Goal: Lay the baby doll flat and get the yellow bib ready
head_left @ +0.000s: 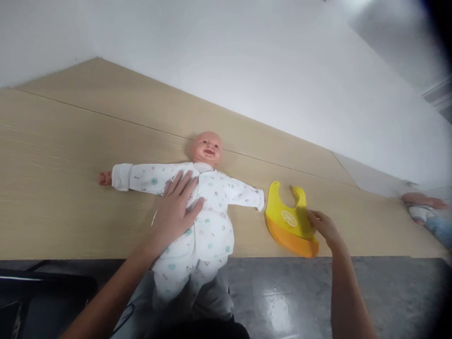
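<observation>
A baby doll [212, 202] in a white printed jacket and trousers lies on its back on the table, arms spread wide. Its legs hang past the front edge. My left hand [178, 205] rests flat on the doll's chest, fingers spread. To the right of the doll, close to its cuff, is a yellow bib [287, 214] with a citrus-slice print and an orange pocket along its bottom. My right hand [325, 228] is at the bib's right edge, fingers bent and closed on it; part of the fingertips is hard to see.
The light wooden table [63, 188] runs along a white wall [247, 61]. At the far right lies another doll [423, 207], partly out of view and blurred. A black chair or frame [45, 292] stands at lower left, below the table edge.
</observation>
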Available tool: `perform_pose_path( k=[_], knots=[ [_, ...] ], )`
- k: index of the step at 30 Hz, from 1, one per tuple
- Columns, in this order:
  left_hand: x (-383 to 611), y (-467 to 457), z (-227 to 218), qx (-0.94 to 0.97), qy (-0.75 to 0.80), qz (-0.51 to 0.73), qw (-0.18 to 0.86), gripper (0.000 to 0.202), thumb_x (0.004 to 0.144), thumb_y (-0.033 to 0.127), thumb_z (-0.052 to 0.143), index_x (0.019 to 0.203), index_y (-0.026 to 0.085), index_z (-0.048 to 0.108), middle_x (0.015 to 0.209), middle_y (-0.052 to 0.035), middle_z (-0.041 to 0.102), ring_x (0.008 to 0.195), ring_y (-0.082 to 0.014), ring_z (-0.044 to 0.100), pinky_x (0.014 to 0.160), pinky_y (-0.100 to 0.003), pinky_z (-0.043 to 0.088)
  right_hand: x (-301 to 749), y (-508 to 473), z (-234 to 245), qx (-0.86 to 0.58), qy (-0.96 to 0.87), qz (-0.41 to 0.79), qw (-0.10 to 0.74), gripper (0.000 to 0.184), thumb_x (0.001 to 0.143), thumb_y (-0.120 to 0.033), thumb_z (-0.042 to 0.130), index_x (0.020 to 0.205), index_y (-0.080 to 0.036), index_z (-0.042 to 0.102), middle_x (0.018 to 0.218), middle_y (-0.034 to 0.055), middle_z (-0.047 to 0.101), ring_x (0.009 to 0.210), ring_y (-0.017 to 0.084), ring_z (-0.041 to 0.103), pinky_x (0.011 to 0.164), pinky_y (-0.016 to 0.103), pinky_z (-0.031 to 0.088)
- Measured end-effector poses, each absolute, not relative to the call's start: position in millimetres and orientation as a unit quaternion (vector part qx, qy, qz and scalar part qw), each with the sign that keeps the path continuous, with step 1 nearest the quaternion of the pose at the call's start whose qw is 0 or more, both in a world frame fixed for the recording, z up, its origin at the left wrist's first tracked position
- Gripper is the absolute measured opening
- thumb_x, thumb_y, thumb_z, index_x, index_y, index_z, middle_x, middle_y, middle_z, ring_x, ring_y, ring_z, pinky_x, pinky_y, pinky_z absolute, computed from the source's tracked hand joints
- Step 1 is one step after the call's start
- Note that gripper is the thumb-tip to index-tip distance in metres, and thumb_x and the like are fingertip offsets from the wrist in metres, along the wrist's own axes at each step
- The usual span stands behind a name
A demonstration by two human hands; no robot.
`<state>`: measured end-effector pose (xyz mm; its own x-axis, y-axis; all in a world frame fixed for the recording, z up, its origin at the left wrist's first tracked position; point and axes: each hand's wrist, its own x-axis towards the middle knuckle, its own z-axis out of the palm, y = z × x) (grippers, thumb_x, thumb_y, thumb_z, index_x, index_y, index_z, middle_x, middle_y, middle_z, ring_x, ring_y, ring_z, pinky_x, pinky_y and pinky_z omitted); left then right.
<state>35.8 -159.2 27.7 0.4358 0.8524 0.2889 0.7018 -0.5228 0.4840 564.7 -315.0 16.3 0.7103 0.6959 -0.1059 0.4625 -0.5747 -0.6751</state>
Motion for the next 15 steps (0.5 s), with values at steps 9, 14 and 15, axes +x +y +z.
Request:
perform_pose_path(
  k=[9, 14, 15],
  knots=[
    [34.9, -160.6, 27.9, 0.831, 0.466, 0.263, 0.153, 0.059, 0.103, 0.050, 0.039, 0.151, 0.017, 0.046, 0.167, -0.0060, 0.030, 0.158, -0.0268, 0.017, 0.128, -0.053, 0.024, 568.2, -317.1, 25.6, -0.813, -0.280, 0.275, 0.430, 0.078, 0.053, -0.057, 0.086, 0.114, -0.014, 0.063, 0.120, 0.0142, 0.065, 0.112, 0.030, 0.063, 0.081, 0.030, 0.058],
    [33.2, -162.9, 29.7, 0.832, 0.464, 0.257, 0.163, 0.058, 0.103, 0.049, 0.039, 0.152, 0.017, 0.046, 0.167, -0.0054, 0.030, 0.158, -0.0264, 0.018, 0.128, -0.052, 0.023, 591.9, -280.8, 15.4, -0.798, -0.290, 0.321, 0.419, 0.077, 0.059, -0.062, 0.083, 0.113, -0.010, 0.068, 0.110, 0.0142, 0.067, 0.096, 0.028, 0.064, 0.069, 0.027, 0.054],
    [32.4, -163.2, 29.4, 0.831, 0.465, 0.257, 0.165, 0.058, 0.104, 0.048, 0.039, 0.152, 0.017, 0.046, 0.167, -0.0054, 0.030, 0.158, -0.0263, 0.018, 0.128, -0.052, 0.023, 594.1, -271.1, 17.2, -0.799, -0.312, 0.316, 0.406, 0.076, 0.062, -0.065, 0.081, 0.112, -0.009, 0.069, 0.107, 0.0147, 0.067, 0.090, 0.028, 0.064, 0.065, 0.028, 0.053]
  ],
)
